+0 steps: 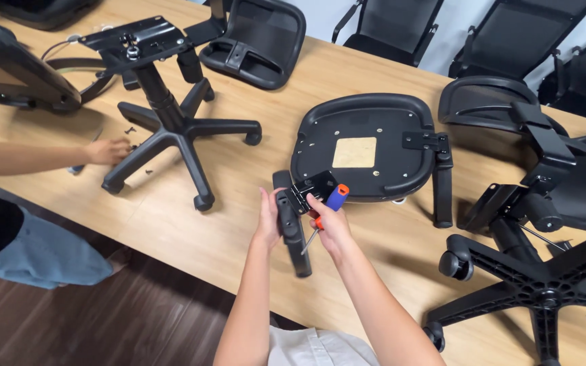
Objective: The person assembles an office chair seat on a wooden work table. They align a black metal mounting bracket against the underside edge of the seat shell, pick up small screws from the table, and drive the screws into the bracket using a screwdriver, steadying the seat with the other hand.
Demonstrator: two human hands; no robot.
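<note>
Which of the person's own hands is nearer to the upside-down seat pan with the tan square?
Right. The right hand, gripping the screwdriver, sits just below the seat pan; the left hand holds the armrest farther left.

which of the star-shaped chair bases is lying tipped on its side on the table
The left base, beside the co-worker's hand: its column points up-left with the mounting plate attached. The right base stands on its casters.

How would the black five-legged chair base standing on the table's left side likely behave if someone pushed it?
The chair base rests on five splayed legs with castors, so it would probably roll across the wooden table rather than tip. Its tall column carries a metal plate, so it may feel top-heavy. It looks stiff, not floppy.
</note>
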